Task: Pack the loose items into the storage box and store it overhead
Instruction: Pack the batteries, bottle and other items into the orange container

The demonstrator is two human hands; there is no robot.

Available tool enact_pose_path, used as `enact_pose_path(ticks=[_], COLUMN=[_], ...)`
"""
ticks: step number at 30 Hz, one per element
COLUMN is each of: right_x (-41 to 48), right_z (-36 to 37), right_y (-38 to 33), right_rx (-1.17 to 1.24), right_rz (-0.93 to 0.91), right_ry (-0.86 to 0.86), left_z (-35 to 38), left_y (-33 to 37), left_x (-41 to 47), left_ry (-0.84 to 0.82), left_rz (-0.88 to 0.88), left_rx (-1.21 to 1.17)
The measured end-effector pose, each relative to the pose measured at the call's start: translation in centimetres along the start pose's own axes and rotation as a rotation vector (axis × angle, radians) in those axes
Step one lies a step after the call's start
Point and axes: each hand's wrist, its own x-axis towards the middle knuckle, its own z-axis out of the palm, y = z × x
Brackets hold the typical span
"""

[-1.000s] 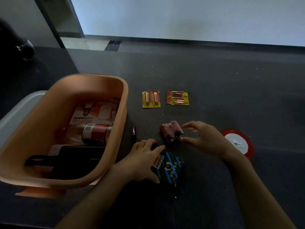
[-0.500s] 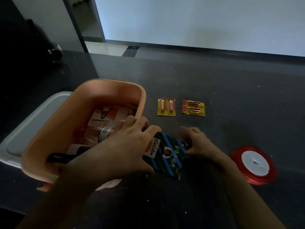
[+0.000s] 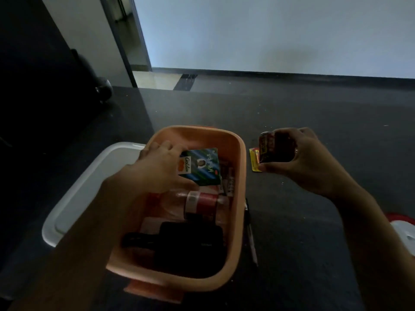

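one orange storage box (image 3: 238, 198) stands open on the dark floor (image 3: 314, 254), its near wall closest to the viewer. at the near end inside it lies a black pouch (image 3: 190, 245) with a strap; beyond that, a clear bottle (image 3: 202, 202) with a red label lies on its side. a white lid (image 3: 85, 194) lies flat just beside the box on its left, crossed by the left forearm. a pen (image 3: 252, 241) lies on the floor along the box's right wall. a red-rimmed spool (image 3: 402, 225) is cut by the right edge of the view, well apart from the box. the left hand (image 3: 157, 171) reaches over the far half of the box. its fingers (image 3: 167, 147) curl over the top and the thumb presses from below, gripping a blue-green striped packet (image 3: 203, 168) marked "golden". the packet sits inside the outline of the rim; whether it touches the contents below cannot be told. the right hand (image 3: 312, 160) is outside the box, just right of its far right corner. its fingers (image 3: 289, 132) curl above and the thumb lies beneath, pinching a dark red pack (image 3: 266, 147). a yellow blister card (image 3: 253, 161) shows partly behind that pack. farthest off stand a pale wall (image 3: 269, 34) and, at left, a doorway (image 3: 132, 41).
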Motion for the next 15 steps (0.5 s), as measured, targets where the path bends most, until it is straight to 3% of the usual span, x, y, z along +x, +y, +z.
enact_pose_path(ticks=[6,10,15], right_x=[0.1,-0.6,-1.1], right_z=[4.1,5.8,6.5], right_y=[-3.5,-4.7,-5.5], right_rx=[0.033,0.042,0.017], right_rz=[0.053,0.086,0.110], right_ry=[0.045,0.058,0.113], left_z=[3.5,4.4,4.8], left_y=[-1.4,-1.5,-2.2], left_x=[3.9,5.1,5.5], left_ry=[-0.173,-0.173,-0.042], left_rz=[0.164,0.252,0.315], left_rx=[0.106,0.133,0.183])
